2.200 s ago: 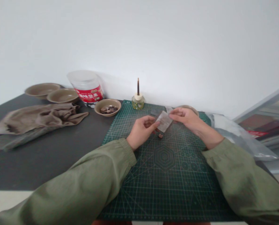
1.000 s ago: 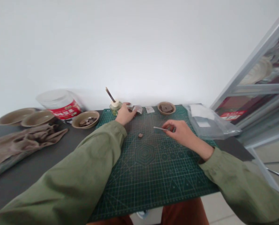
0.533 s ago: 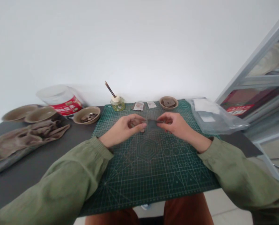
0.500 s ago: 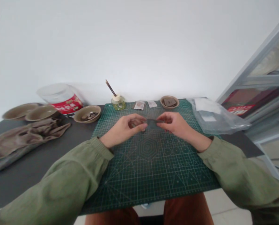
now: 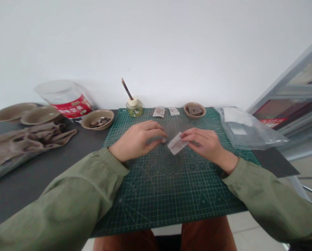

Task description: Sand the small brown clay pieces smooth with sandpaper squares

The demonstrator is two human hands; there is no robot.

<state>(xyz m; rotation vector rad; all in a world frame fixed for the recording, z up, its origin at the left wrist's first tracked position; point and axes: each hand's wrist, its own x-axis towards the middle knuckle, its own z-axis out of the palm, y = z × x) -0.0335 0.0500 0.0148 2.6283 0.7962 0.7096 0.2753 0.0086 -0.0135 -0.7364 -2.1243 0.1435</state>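
My right hand (image 5: pixel 201 141) pinches a small pale, thin sheet or packet (image 5: pixel 177 143) by its upper right corner, tilted above the green cutting mat (image 5: pixel 158 205). To its left, my left hand (image 5: pixel 141 139) is closed, thumb against fingers, with a tiny pale bit at the thumb tip that I cannot make out. The hands are apart. Behind them on the mat lie two small pale packets, one with brownish marks (image 5: pixel 159 112) and one whiter (image 5: pixel 174 111). A small brown bowl (image 5: pixel 203 114) holding dark brown flat pieces (image 5: pixel 194 109) stands beside them.
A glass bottle with sticks (image 5: pixel 135 108) stands at the mat's back left. Leftward are a bowl of small pieces (image 5: pixel 86 122), a red-labelled plastic jar (image 5: pixel 74 106), two more bowls and a crumpled brown cloth (image 5: pixel 22 141). A clear plastic bag (image 5: pixel 250 134) lies at right.
Both hands held a dark-looking thin thing between them; now they have parted, and the pale sheet hangs from my right hand alone, turned to show its light face. The view has shifted slightly.
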